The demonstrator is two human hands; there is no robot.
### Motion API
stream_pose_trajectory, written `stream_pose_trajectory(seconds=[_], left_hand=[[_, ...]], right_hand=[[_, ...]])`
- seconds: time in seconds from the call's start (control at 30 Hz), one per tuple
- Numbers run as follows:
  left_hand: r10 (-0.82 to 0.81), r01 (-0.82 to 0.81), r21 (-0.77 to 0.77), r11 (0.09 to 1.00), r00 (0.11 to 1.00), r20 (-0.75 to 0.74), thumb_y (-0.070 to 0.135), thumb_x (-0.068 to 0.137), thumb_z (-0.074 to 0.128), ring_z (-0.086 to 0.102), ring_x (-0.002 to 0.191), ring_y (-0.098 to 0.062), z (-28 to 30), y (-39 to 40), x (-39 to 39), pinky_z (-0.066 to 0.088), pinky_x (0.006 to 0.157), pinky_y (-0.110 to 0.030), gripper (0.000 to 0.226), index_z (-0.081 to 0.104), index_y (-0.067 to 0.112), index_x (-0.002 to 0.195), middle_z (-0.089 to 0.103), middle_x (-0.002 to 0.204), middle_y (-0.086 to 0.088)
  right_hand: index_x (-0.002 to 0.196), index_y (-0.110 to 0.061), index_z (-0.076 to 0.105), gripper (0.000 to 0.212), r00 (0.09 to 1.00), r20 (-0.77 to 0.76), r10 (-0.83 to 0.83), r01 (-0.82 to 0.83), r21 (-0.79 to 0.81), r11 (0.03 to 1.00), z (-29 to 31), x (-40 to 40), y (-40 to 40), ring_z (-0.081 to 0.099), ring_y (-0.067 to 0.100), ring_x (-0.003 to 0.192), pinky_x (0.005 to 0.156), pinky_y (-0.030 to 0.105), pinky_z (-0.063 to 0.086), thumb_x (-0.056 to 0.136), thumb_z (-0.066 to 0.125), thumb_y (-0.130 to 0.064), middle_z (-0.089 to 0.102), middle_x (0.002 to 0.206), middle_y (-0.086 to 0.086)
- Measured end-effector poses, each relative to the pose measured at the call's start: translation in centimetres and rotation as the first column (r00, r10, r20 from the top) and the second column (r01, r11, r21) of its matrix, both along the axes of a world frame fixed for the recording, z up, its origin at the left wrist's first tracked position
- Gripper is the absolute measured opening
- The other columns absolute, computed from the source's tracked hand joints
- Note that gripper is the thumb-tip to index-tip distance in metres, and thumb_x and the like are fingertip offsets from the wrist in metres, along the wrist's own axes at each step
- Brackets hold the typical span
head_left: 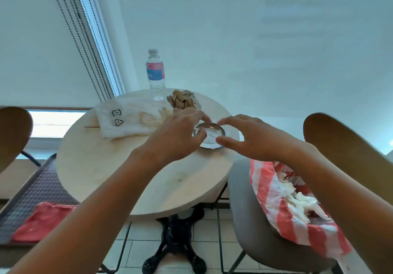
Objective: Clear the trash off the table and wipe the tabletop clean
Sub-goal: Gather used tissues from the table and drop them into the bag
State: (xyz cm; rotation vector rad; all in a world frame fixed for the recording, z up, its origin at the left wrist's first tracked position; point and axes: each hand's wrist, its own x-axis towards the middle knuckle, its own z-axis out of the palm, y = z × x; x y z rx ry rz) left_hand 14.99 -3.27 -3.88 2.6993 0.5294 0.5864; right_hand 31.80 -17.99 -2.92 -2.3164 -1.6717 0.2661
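A small clear glass dish (211, 135) sits near the right edge of the round pale wooden table (119, 173). My left hand (176, 135) pinches its left rim with thumb and forefinger. My right hand (246, 137) pinches its right rim the same way. Behind lie a clear plastic bag (121, 120) with printed symbols and pale scraps inside, a crumpled brown paper wrapper (184, 101), and an upright water bottle (155, 74).
A grey chair (246, 220) at the right holds a red-and-white striped plastic bag (274, 197) with white crumpled tissues in it. At the left, a red cloth (40, 222) lies on a dark mesh seat (32, 193). The wall and window blinds stand behind the table.
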Motion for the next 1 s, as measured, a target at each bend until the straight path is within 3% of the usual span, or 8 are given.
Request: stream_pose_trajectory(seconds=[0.37, 0.6, 0.77, 1.0], left_hand=[[-0.013, 0.013, 0.009, 1.000, 1.000, -0.010, 0.032, 0.093, 0.059, 0.056, 0.118, -0.015, 0.0, 9.1, -7.0, 0.043, 0.104, -0.043, 0.023, 0.063, 0.030, 0.116, 0.060, 0.127, 0.008], [0.027, -0.027, 0.017, 0.999, 1.000, -0.015, 0.034, 0.093, 0.060, 0.054, 0.120, -0.018, -0.2, 11.6, -7.7, 0.041, 0.104, -0.039, 0.029, 0.060, 0.030, 0.122, 0.057, 0.131, 0.006], [0.059, -0.050, 0.061, 0.997, 0.987, -0.151, 0.042, 0.092, 0.059, 0.045, 0.130, -0.020, -0.5, 12.8, -6.3, 0.035, 0.107, -0.038, 0.045, 0.050, 0.031, 0.135, 0.047, 0.142, 0.004], [0.055, -0.016, 0.129, 0.992, 0.950, -0.306, 0.044, 0.089, 0.060, 0.041, 0.134, -0.020, -1.9, 14.5, -2.8, 0.036, 0.106, -0.037, 0.059, 0.041, 0.033, 0.144, 0.041, 0.147, 0.006]], right_hand=[[0.142, -0.041, 0.046, 0.055, 0.996, -0.003, -0.087, 0.087, 0.076, 0.993, 0.1, -6.2, 6.2, 0.052, 0.011, 0.126, 0.106, 0.038, 0.044, 0.092, 0.054, -0.064, 0.051, 0.144, -0.011], [0.138, -0.045, 0.047, 0.049, 0.994, 0.021, -0.104, 0.102, 0.109, 0.989, 0.0, -6.7, 8.2, 0.054, 0.011, 0.122, 0.104, 0.039, 0.044, 0.092, 0.057, -0.061, 0.047, 0.145, -0.014], [0.141, -0.038, 0.045, 0.055, 0.995, 0.069, -0.078, 0.065, 0.173, 0.983, 0.1, -5.0, 9.8, 0.047, 0.012, 0.131, 0.105, 0.035, 0.042, 0.092, 0.060, -0.057, 0.042, 0.148, -0.011], [0.149, -0.048, 0.024, 0.076, 0.998, 0.049, -0.042, 0.034, 0.141, 0.989, -0.5, -2.4, 14.4, 0.036, 0.024, 0.139, 0.105, 0.052, 0.044, 0.086, 0.065, -0.059, 0.030, 0.154, -0.003]])
